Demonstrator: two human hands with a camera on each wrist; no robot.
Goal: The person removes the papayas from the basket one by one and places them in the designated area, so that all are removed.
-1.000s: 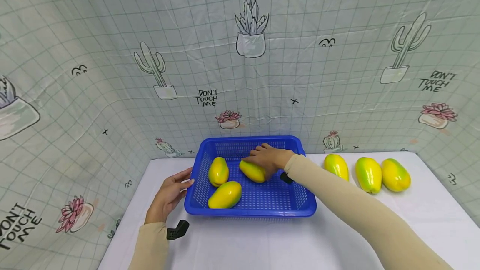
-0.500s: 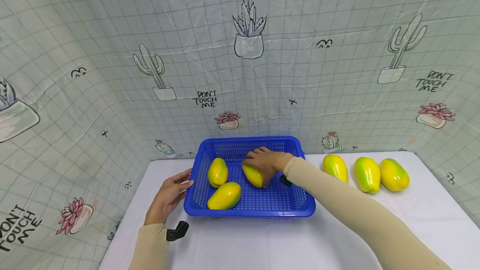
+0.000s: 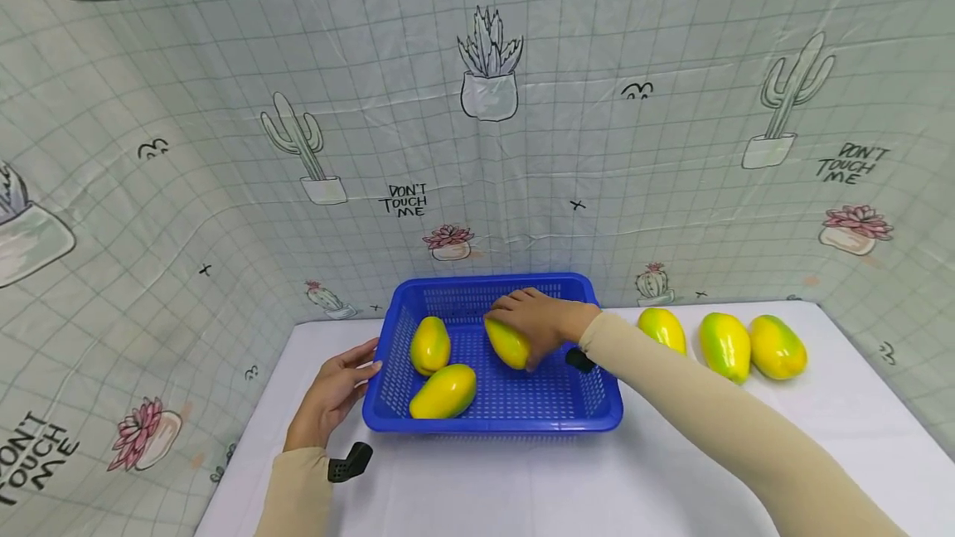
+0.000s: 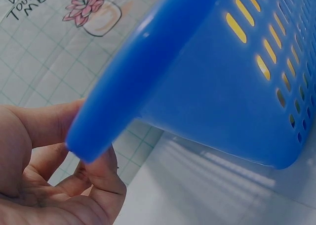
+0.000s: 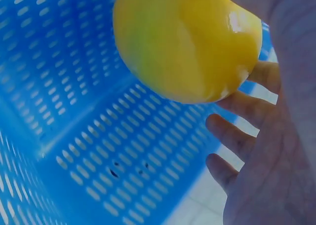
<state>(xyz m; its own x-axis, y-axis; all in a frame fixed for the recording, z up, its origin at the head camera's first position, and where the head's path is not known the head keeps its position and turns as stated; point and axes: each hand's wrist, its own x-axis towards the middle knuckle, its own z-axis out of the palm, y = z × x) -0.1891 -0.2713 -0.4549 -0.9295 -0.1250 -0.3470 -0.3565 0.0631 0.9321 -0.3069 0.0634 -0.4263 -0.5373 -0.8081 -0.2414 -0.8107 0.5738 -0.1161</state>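
Observation:
My left hand (image 3: 336,388) pinches the left rim of a blue plastic basket (image 3: 492,424); in the left wrist view, thumb and fingers (image 4: 106,180) meet around that rim (image 4: 133,81). Inside the basket, my right hand (image 3: 540,321) grips a yellow-green mango (image 3: 507,344). The right wrist view shows this mango (image 5: 185,42) between thumb and fingers, above the slotted basket floor (image 5: 133,160), with the lower fingers free of it. Two other mangoes lie in the basket's left half, one farther back (image 3: 430,346) and one in front (image 3: 443,392).
On the white-covered table (image 3: 462,487), three more mangoes lie right of the basket: one (image 3: 662,330) partly behind the right sleeve, then a middle one (image 3: 725,346) and a rightmost one (image 3: 778,346). A patterned cloth (image 3: 522,164) hangs behind the table and along its sides.
The right hand and its mango have shifted slightly to the right within the basket, and the mango has turned a little. The left hand keeps its hold on the rim.

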